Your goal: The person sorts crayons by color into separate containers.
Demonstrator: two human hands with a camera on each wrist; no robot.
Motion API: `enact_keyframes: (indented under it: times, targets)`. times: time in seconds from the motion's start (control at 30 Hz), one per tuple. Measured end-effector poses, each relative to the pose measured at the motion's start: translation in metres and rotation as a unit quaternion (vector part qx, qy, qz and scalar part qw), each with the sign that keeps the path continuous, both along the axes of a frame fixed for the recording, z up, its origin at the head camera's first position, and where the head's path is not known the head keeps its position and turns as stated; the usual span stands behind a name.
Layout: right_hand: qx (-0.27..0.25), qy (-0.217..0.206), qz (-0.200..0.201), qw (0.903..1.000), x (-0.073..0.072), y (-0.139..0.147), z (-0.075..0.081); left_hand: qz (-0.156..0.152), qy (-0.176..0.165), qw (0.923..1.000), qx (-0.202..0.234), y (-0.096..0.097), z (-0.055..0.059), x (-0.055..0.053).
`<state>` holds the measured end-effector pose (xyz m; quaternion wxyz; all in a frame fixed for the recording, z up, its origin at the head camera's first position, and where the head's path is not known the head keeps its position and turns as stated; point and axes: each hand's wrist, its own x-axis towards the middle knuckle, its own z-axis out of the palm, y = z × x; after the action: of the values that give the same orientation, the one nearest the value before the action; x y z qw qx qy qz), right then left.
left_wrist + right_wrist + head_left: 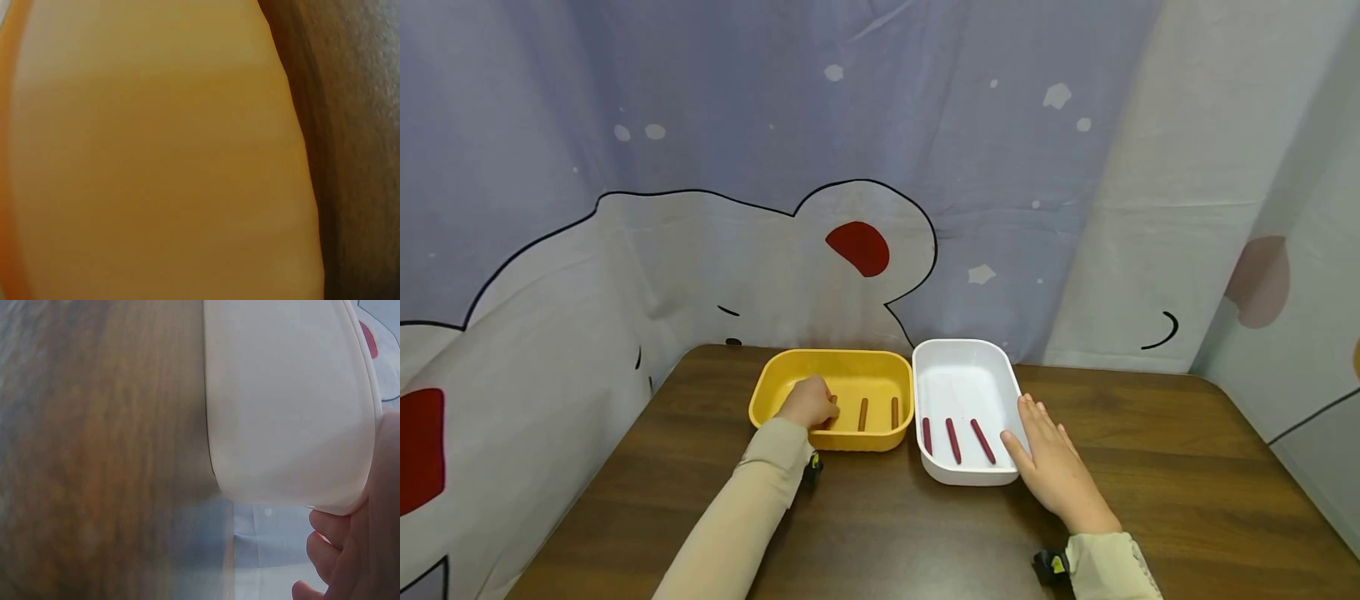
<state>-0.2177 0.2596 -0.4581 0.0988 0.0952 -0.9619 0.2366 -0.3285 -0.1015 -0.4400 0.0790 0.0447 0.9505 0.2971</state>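
Observation:
In the head view my left hand [808,402] reaches into a yellow tray [857,441], its fingers curled around a brown crayon-like stick that they partly cover. Two more brown sticks lie to its right, one in the middle [862,414] and one near the right wall [895,412]. Beside it a white tray [967,477] holds three dark red crayon-like sticks [953,440] in a row. My right hand [1052,462] rests against the white tray's right side with fingers extended. In the right wrist view those fingers [325,553] lie along the tray's rim.
Both trays stand side by side on a brown wooden table [895,542]. A patterned curtain [760,267] hangs behind the table and along its sides. The yellow tray's outer wall [162,162] fills most of the left wrist view.

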Motion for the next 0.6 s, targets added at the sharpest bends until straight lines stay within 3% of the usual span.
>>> enact_keyframes:
  times: [0.6]
  targets:
    - [-0.001,0.001,0.0,1.0,0.0007,-0.0013,0.0006,0.022,-0.003,0.9986,-0.048,-0.0002,0.0082,0.0045]
